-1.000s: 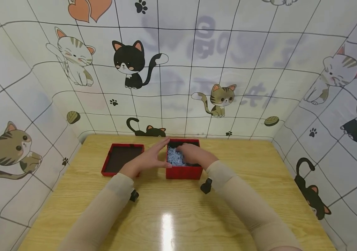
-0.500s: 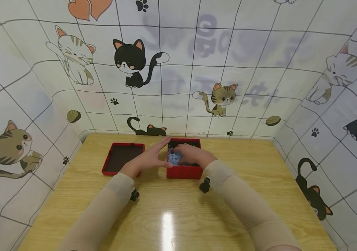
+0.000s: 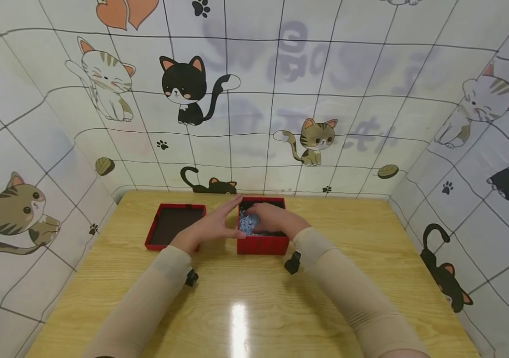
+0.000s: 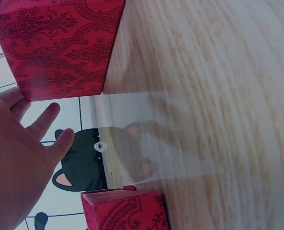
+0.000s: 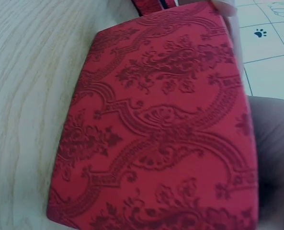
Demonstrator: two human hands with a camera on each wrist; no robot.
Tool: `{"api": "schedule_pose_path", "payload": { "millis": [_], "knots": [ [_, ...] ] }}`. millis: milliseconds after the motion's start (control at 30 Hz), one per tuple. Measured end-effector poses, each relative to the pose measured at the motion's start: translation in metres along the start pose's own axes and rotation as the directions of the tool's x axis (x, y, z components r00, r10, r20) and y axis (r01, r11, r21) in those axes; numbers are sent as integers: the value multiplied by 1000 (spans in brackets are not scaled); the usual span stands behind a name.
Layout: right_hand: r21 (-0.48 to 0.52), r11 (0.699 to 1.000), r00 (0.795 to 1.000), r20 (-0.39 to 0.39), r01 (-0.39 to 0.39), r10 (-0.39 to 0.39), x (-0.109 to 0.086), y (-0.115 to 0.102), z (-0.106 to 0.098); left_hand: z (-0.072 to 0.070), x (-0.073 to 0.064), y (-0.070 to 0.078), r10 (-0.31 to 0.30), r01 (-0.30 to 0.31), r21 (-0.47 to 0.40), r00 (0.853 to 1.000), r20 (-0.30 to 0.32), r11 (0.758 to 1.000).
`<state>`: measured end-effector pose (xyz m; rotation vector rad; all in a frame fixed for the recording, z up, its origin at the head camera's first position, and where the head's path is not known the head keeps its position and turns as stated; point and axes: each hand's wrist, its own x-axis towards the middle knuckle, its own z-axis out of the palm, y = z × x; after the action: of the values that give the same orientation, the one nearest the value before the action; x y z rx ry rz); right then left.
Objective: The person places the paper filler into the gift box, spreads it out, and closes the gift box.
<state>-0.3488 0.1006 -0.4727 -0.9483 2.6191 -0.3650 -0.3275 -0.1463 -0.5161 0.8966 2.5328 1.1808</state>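
A red patterned box (image 3: 262,245) with a black inside stands upright on the table, holding pale blue shredded paper (image 3: 247,223). My right hand (image 3: 276,219) reaches into it from the right, fingers down in the paper and mostly hidden. Along the box's left side, my left hand (image 3: 211,224) has its fingers and thumb spread between the back and front corners. The left wrist view shows those fingers fairly straight beside the box (image 4: 60,48). In the right wrist view, the box wall (image 5: 156,120) covers most of the right hand (image 5: 276,143).
A red lid (image 3: 175,223) lies left of the box, dark inside up, partly behind the left hand. The wooden tabletop (image 3: 245,298) ends at a wall (image 3: 254,114) printed with cartoon cats. Side walls flank the table.
The right hand has shifted slightly within the box, and the shredded paper around its fingers has been moved about. The left hand and the lid stay put.
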Motion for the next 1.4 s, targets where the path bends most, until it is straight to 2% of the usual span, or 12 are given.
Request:
{"api": "schedule_pose_path", "payload": {
  "millis": [300,500,667,900,1033,1200,1400],
  "knots": [
    [61,998,999,-52,-5,8,-17,4,-14,-1,0,2,2,-2,6,1000,-2,1000],
    [30,999,994,-106,11,-8,-33,9,-23,0,1,1,-7,7,24,1000,-2,1000],
    [-1,1000,998,-55,-14,14,-39,4,-25,-2,0,1,-16,16,24,1000,-6,1000],
    [-144,986,996,27,-81,85,-23,-8,-13,-2,2,-2,-10,9,26,1000,5,1000],
    [-175,980,994,40,-93,101,-16,-7,-4,-2,2,-2,-7,7,19,1000,7,1000],
    [-162,984,995,43,-76,84,-15,-4,-5,-1,0,-1,-3,3,12,1000,4,1000],
    [-5,999,999,-23,-38,38,-26,1,-25,-1,0,-1,-3,3,12,1000,-2,1000]
  ]
}}
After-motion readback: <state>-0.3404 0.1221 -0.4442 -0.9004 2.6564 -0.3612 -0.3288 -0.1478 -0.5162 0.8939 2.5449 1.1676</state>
